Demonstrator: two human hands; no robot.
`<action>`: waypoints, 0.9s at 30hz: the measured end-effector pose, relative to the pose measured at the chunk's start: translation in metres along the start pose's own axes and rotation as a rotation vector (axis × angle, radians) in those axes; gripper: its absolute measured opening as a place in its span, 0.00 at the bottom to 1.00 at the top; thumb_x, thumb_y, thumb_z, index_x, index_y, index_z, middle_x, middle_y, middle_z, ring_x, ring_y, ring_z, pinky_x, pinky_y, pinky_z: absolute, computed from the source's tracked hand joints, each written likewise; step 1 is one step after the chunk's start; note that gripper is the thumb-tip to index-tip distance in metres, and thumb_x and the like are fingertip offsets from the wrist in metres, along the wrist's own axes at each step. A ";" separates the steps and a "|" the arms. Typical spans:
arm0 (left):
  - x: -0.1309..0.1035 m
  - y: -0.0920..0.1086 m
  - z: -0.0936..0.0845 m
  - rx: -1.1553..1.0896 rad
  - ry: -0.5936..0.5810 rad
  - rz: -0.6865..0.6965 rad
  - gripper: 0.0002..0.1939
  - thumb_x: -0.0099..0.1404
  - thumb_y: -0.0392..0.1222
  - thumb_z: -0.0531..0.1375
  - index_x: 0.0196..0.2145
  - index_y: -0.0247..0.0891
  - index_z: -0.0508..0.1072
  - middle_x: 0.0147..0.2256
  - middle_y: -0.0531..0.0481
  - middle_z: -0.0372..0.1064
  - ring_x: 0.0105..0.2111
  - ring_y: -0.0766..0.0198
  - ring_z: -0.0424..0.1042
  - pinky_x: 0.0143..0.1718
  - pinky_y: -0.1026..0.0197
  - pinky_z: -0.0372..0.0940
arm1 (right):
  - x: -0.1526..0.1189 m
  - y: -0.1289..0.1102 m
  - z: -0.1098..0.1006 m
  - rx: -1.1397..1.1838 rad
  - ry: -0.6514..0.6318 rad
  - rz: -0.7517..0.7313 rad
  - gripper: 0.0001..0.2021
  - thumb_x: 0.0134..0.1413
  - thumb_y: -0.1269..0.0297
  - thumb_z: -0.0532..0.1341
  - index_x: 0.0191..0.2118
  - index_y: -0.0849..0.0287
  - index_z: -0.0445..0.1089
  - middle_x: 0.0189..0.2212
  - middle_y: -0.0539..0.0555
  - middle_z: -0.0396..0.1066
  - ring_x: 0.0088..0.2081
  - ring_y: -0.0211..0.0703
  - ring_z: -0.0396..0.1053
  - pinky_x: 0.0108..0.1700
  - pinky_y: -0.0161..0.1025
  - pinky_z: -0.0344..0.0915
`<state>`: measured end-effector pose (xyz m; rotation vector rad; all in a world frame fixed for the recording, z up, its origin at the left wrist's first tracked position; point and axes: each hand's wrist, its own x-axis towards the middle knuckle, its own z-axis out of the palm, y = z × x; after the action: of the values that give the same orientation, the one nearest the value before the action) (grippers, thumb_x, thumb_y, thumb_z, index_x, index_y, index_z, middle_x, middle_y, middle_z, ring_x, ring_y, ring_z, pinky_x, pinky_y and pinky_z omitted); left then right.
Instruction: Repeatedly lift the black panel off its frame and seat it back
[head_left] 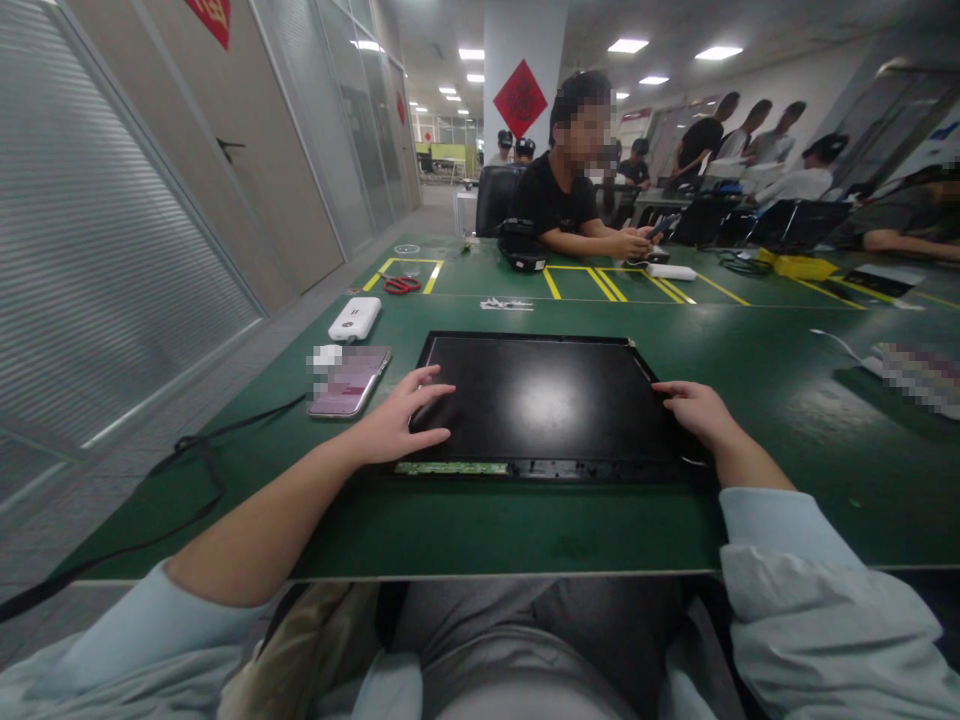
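A black LCD display panel [540,400] lies flat on the green table in front of me, its glossy dark face up. Along its near edge runs a strip with a green circuit board [450,468]. My left hand [409,415] rests at the panel's left edge, fingers and thumb spread apart over its surface. At the right edge, my right hand [697,410] has its fingers closed on the panel's border; its fingers are partly hidden beneath the hand.
Left of the panel lie a phone [350,382] and a white power bank [355,318]. Red-handled scissors [402,285] and small white strips [506,305] lie farther back. Across the table [780,350] sits a person [562,200] holding a phone. A black strap [202,450] hangs over the left edge.
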<state>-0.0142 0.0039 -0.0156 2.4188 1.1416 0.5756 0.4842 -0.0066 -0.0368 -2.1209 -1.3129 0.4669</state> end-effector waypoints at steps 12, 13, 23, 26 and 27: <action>0.008 -0.017 0.002 0.091 0.120 -0.358 0.29 0.67 0.47 0.53 0.62 0.33 0.68 0.64 0.36 0.66 0.63 0.44 0.66 0.66 0.45 0.57 | 0.007 0.008 0.002 0.014 -0.003 -0.027 0.23 0.44 0.77 0.60 0.48 0.63 0.81 0.38 0.58 0.81 0.35 0.45 0.75 0.43 0.40 0.70; 0.008 -0.016 0.002 0.095 0.119 -0.373 0.28 0.67 0.45 0.52 0.62 0.33 0.68 0.64 0.37 0.66 0.64 0.45 0.65 0.66 0.46 0.57 | 0.008 0.009 0.003 0.016 -0.006 -0.036 0.23 0.44 0.77 0.60 0.48 0.63 0.81 0.38 0.58 0.81 0.35 0.45 0.76 0.44 0.39 0.70; 0.010 -0.010 0.001 0.078 0.123 -0.432 0.34 0.67 0.39 0.52 0.69 0.25 0.57 0.66 0.33 0.61 0.65 0.46 0.63 0.66 0.46 0.57 | 0.013 0.016 0.005 0.025 0.006 -0.029 0.21 0.45 0.78 0.61 0.46 0.61 0.82 0.38 0.57 0.81 0.35 0.45 0.75 0.43 0.39 0.70; 0.010 -0.010 0.001 0.075 0.116 -0.430 0.33 0.67 0.39 0.52 0.68 0.26 0.59 0.67 0.33 0.61 0.66 0.45 0.63 0.66 0.46 0.56 | 0.012 0.015 0.004 0.026 0.010 -0.014 0.20 0.45 0.77 0.61 0.45 0.60 0.82 0.36 0.57 0.81 0.33 0.44 0.74 0.41 0.38 0.69; 0.010 -0.010 0.001 0.076 0.112 -0.429 0.33 0.67 0.40 0.52 0.68 0.27 0.60 0.67 0.34 0.61 0.66 0.45 0.62 0.66 0.46 0.56 | 0.011 0.014 0.004 0.023 0.011 -0.010 0.20 0.45 0.77 0.61 0.45 0.60 0.82 0.36 0.56 0.81 0.32 0.44 0.74 0.40 0.38 0.69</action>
<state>-0.0139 0.0172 -0.0195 2.1232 1.6956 0.5380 0.4967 -0.0004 -0.0485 -2.0943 -1.3052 0.4640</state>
